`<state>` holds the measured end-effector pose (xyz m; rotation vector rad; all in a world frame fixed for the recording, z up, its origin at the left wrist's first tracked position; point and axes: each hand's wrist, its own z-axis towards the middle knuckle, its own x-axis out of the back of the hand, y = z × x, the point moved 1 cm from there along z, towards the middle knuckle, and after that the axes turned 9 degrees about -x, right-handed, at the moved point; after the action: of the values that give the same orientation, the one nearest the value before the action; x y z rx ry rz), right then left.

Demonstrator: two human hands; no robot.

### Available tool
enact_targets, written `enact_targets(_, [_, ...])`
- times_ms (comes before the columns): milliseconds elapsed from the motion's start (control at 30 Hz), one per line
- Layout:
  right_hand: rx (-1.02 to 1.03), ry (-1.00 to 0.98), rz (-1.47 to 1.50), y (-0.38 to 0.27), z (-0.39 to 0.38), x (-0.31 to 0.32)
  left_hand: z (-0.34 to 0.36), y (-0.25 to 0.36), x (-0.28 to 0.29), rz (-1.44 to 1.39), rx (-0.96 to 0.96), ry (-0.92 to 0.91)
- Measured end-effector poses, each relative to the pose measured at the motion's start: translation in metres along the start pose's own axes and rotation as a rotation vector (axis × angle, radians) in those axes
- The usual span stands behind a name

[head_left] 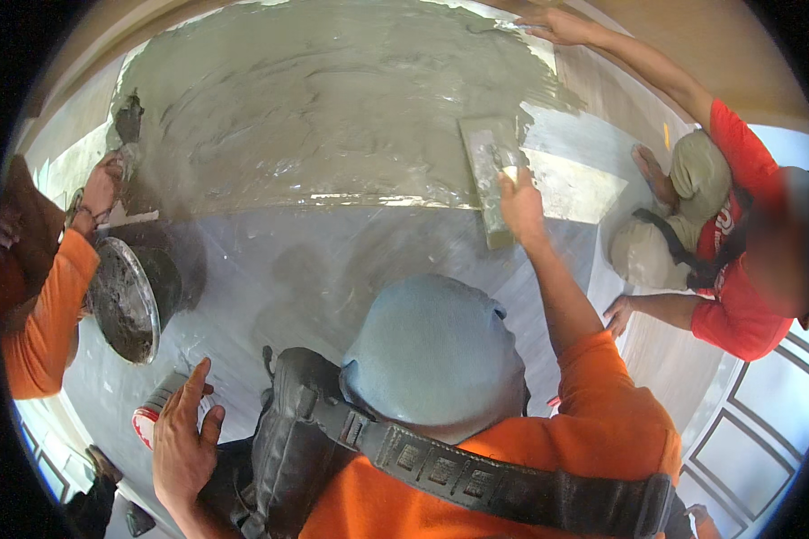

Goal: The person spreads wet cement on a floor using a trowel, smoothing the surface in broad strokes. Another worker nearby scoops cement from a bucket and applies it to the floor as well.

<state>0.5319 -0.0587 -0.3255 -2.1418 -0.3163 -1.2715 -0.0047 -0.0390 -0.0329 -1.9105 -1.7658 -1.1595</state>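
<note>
Head camera: right hand point(520, 211) grasping a trowel point(485, 171), left hand point(184, 445) holding nothing

The right fingers are curling around the trowel's handle, and its flat rectangular blade, smeared grey, is extending beyond them and back beneath them. The blade is straddling the ragged near edge of a wet grey layer point(315, 99); whether it is pressing down or hovering cannot be told. That layer is spreading ahead of the right fingers and far out to their left, while smooth grey floor point(243, 296) is showing on their nearer side.

The left fingers are spreading apart, released, with the thumb standing away. Just beyond them a grey cylindrical container point(163, 392) with a red-and-white end is lying tilted, partly covered; whether they are touching it cannot be told. Farther ahead of these fingers a round bucket point(164, 283) is leaning, its inside coated grey. To their right a black bag point(297, 422) is hanging.

Beyond the bucket, a co-worker's hand point(103, 189) is gripping a dark, grey-smeared tool point(128, 119). Right of the trowel-holding fingers, a person in a red shirt point(742, 171) is crouching, one hand point(618, 314) bracing below.
</note>
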Motion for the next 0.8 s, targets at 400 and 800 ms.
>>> enact_targets(400, [-0.026, 0.051, -0.074, -0.067, 0.079, -0.015, 0.003, 0.008, 0.000, -0.006, -0.024, -0.015])
enact_targets(800, [0.163, 0.164, 0.080, -0.110, 0.037, -0.044, 0.019, 0.001, 0.000, -0.017, -0.103, -0.043])
